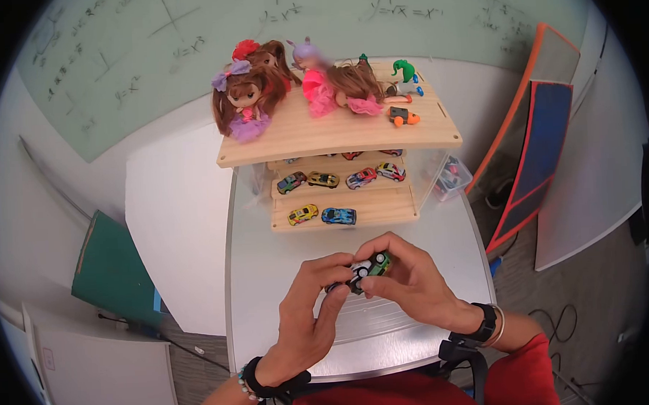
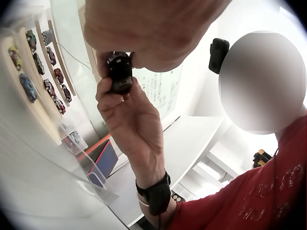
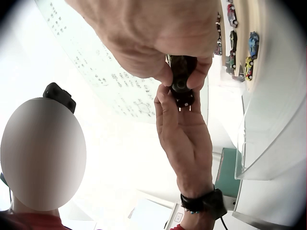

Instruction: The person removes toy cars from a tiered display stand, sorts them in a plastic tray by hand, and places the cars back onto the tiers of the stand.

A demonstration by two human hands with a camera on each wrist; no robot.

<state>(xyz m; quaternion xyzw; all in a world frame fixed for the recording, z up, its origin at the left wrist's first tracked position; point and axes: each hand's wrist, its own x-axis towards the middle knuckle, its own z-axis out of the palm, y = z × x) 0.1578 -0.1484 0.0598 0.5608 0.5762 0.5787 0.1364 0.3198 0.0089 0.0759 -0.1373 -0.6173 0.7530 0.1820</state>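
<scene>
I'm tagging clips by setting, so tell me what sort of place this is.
Probably a classroom or office. A pale green glass board with handwritten maths formulas covers the wall, and white tables carry a stepped wooden shelf of toy cars and dolls.

Classroom or office: whiteboard (image 1: 188,56) with math formulas, white tables (image 1: 181,230), toy shelf (image 1: 336,133).

Toy car (image 1: 369,268) at frame centre: green, black, white. Shelf cars: yellow (image 1: 303,214), blue (image 1: 339,216). Table (image 1: 262,263): white. Upper-left doll (image 1: 246,104): purple bow, purple dress.
</scene>
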